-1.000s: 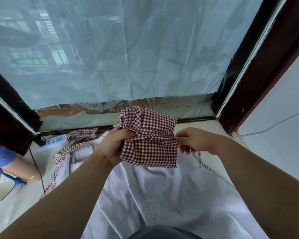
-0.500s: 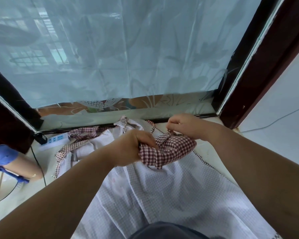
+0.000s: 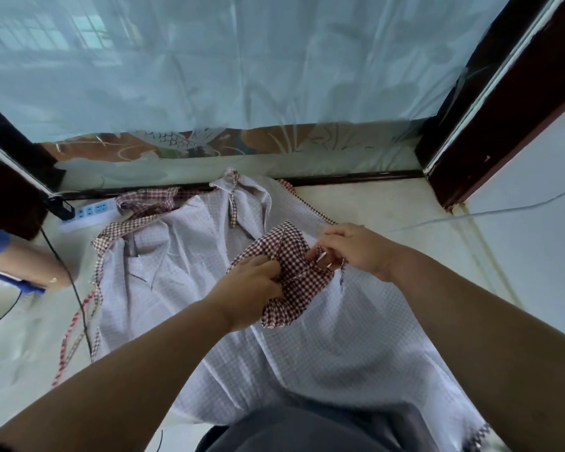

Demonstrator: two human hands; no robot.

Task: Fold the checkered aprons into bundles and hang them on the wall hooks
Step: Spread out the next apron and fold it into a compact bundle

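Note:
A small bundle of red-and-white checkered apron [image 3: 287, 275] is held low over a pale apron [image 3: 323, 347] that lies spread inside out on the floor. My left hand [image 3: 252, 288] grips the bundle's left side with curled fingers. My right hand [image 3: 353, 249] pinches a thin strap of the bundle at its right side. Red checkered straps [image 3: 144, 203] of the spread apron trail toward the window. No wall hooks are in view.
A white power strip [image 3: 85, 213] with a black cable [image 3: 75, 288] lies at the left by the window sill. Another person's arm in a blue sleeve [image 3: 20, 265] reaches in from the left edge. A dark door frame [image 3: 490, 125] and white wall stand at the right.
The bundle was held up flat between both hands; it has since been lowered and crumpled down toward the spread apron. My right hand now pinches a strap at its side.

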